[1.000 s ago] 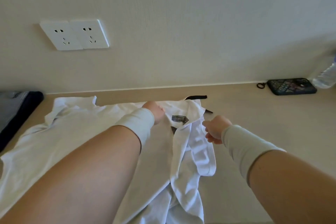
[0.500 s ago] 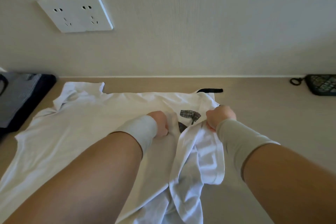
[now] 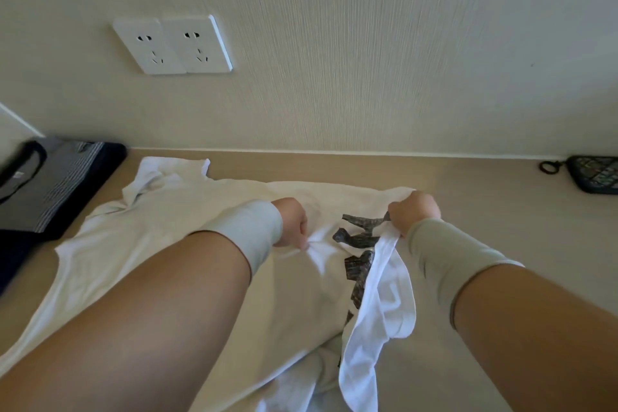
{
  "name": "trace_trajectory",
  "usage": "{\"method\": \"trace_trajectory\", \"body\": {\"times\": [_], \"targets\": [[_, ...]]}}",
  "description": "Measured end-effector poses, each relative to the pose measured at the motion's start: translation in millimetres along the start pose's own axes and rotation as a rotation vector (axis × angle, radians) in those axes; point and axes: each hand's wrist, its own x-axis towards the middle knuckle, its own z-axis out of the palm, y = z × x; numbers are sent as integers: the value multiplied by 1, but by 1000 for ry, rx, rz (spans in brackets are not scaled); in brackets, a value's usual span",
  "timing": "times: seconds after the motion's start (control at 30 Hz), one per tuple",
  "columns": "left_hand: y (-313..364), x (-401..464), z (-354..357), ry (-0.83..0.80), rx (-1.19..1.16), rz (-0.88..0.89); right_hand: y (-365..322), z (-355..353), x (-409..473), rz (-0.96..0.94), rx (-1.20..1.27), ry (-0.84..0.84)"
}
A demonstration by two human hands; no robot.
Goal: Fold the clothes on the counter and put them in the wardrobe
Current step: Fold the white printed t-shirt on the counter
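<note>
White fabric covers most of the beige counter (image 3: 468, 197): a white T-shirt (image 3: 174, 221) is spread out flat there, its far edge lying near the wall and its near part running out of view below the forearms. A dark grey printed pattern (image 3: 359, 234) is shown on the shirt between the two hands. The cloth is pinched by the left hand (image 3: 290, 221), whose fingers are curled down onto a small raised crease just left of the print. An edge of the shirt is gripped by the right hand (image 3: 414, 212), closed into a fist around it at the right side of the garment, and from this fist a folded strip of white fabric is draped down toward the near edge of the counter. Pale wrist sleeves are worn on both forearms. At the far left a dark bag with a grey striped panel (image 3: 57, 184) is set on the counter, touching or just beside the shirt's left edge. A dark patterned pouch with a small ring (image 3: 593, 174) is seen at the far right by the wall, well apart from the shirt. A white double socket (image 3: 172, 44) is mounted on the wall above.
</note>
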Motion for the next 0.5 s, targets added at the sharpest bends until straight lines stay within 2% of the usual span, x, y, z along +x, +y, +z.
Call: {"method": "trace_trajectory", "body": {"times": [0.13,0.27,0.33,0.4,0.5], "targets": [[-2,-2,-6,23,15,15,-5,-10,-3,-130,137,223],[-4,-6,-10,3,0,33,-11,-14,-10,-226,226,255],[-4,-6,-10,-60,-14,20,-12,-12,-12,-244,238,156],[-4,-8,-8,-175,70,-3,-9,-4,-13,-232,141,-36],[-3,-10,-2,-329,222,-37,1,6,-14,-63,-49,-300]]}}
